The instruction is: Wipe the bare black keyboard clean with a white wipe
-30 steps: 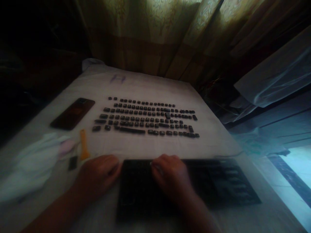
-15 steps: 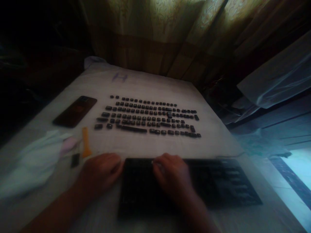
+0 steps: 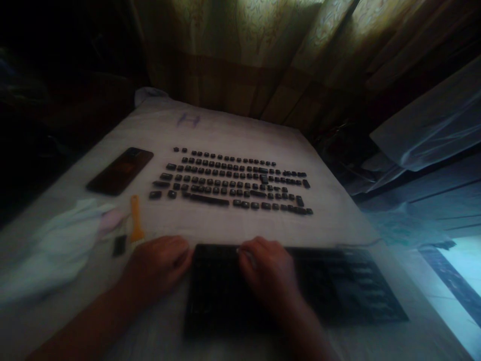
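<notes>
A black keyboard base [image 3: 319, 281] with its keycaps off lies on the white cloth in front of me, dark and blurred. My left hand [image 3: 161, 260] is closed at its left edge, thumb and forefinger meeting at the upper left corner. Over the keyboard's upper part, my right hand [image 3: 265, 265] is closed with the fingers pinched together. A tiny whitish bit shows at its fingertips, too blurred to name. Beyond the hands, many loose black keycaps [image 3: 210, 199] lie in rows.
Left of the keycaps lies a phone [image 3: 120, 170]. An orange-handled brush [image 3: 136, 218], a small dark piece [image 3: 119, 245] and a crumpled white cloth [image 3: 56, 245] are near my left hand. A curtain [image 3: 244, 60] hangs behind the cloth-covered surface [image 3: 240, 130].
The whole view has shifted slightly, so things sit a little further right. Both hands keep nearly the same places at the keyboard.
</notes>
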Tool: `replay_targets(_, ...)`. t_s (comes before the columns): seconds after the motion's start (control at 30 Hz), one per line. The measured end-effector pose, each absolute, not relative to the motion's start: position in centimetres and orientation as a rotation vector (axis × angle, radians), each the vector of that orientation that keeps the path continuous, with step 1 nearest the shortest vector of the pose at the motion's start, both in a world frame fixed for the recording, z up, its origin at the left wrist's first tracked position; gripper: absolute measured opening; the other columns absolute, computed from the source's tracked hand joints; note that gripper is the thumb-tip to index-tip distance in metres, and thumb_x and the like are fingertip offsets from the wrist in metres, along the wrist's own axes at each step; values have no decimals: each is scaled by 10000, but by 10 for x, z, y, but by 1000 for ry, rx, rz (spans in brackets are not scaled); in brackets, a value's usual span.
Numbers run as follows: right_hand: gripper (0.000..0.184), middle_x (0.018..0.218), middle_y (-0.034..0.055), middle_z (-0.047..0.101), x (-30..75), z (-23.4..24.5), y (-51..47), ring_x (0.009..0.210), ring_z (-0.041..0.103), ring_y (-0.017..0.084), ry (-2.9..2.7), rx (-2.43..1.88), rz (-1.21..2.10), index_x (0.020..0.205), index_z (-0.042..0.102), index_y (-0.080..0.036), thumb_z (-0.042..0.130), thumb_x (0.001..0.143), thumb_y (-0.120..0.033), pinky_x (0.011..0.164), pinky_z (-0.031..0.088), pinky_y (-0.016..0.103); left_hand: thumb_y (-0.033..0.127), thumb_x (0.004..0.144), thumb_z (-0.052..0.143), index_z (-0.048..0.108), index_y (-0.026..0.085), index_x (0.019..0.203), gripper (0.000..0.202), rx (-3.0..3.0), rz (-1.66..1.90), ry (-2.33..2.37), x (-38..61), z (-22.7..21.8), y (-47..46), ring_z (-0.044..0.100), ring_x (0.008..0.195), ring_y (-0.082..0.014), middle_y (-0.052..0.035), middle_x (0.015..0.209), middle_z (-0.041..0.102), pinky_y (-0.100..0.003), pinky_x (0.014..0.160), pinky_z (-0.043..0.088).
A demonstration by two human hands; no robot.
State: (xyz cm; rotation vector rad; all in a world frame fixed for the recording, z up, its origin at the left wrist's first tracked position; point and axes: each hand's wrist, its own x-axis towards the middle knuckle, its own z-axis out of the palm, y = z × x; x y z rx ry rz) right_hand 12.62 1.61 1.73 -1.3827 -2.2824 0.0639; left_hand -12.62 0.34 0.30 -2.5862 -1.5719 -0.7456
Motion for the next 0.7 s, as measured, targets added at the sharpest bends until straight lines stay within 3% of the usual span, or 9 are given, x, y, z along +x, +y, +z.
replay_targets(0.7, 169, 744, 14, 716, 121, 19, 12, 665, 630, 156, -2183, -1206, 201, 811, 683, -210, 566, 900, -127, 668, 417, 273, 238, 915, 482, 449, 222, 605, 312, -2600, -738, -1605, -127, 2, 1, 437, 474, -99, 59, 531, 468, -273, 502, 277)
